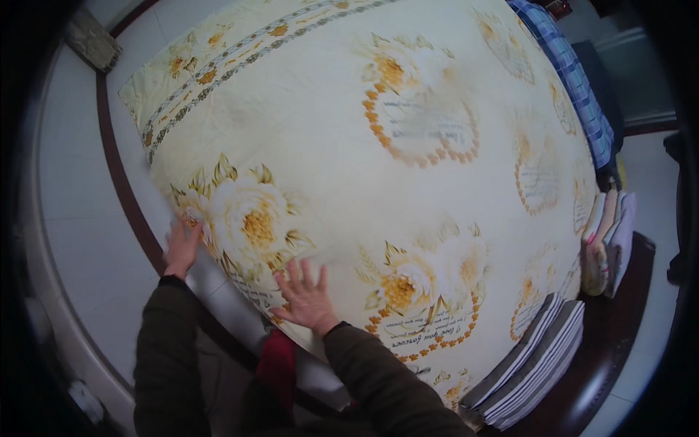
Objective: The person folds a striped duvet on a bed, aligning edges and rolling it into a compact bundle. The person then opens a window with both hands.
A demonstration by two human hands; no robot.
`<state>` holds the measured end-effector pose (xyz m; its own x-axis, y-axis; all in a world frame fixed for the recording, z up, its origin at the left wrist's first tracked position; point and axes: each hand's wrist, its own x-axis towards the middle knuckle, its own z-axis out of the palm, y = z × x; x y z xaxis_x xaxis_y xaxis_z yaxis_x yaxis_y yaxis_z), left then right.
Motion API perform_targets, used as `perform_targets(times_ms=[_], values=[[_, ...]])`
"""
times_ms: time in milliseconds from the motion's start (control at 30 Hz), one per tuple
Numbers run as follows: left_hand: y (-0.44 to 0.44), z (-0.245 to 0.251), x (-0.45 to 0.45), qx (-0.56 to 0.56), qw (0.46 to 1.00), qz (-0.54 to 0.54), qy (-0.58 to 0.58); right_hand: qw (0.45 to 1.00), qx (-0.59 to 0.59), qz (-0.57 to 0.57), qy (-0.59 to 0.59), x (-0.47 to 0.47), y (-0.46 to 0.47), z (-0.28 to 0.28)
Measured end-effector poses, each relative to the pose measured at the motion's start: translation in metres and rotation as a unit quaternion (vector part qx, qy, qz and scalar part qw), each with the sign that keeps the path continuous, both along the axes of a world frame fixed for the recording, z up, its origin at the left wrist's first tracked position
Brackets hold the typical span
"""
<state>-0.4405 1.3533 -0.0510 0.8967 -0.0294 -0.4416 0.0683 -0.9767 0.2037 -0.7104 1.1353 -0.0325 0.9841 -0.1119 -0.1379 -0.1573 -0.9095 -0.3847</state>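
A cream bed sheet (306, 142) printed with yellow flowers and wreaths spreads over the bed before me. My right hand (307, 299) rests palm down on it near the close edge, fingers apart. At the sheet's left edge is my left hand (183, 246), its fingertips against the cloth beside a printed flower. Whether those fingers pinch the fabric cannot be told. A band of ornamental border (205, 82) runs across the sheet's far left part.
Folded striped bedding (529, 366) and a folded stack (607, 240) sit along the right side on a dark wooden headboard (606, 349). Blue plaid cloth (573, 82) lies at the far right edge. Pale floor tiles (76, 180) with a dark strip border the left.
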Motion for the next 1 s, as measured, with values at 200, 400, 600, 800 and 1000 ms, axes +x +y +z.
perform_targets(times_ms=[200, 400, 600, 800, 1000], values=[[0.047, -0.035, -0.01, -0.012, 0.973, 0.135, -0.189, 0.993, -0.066, 0.091, -0.042, 0.034, 0.027, -0.007], [-0.142, 0.08, 0.001, -0.235, 0.899, -0.274, -0.25, 0.987, -0.102, 0.113, -0.042, 0.032, 0.039, -0.014], [-0.153, 0.039, 0.094, 0.066, 0.962, -0.094, -0.246, 0.985, 0.002, 0.116, 0.129, 0.049, 0.034, 0.022], [-0.147, 0.002, 0.086, 0.014, 0.936, -0.073, -0.345, 0.997, 0.045, -0.03, 0.056, 0.014, -0.045, 0.05], [-0.143, 0.007, 0.098, 0.034, 0.951, -0.083, -0.294, 0.635, -0.229, -0.723, 0.15, 0.007, -0.279, 0.05]])
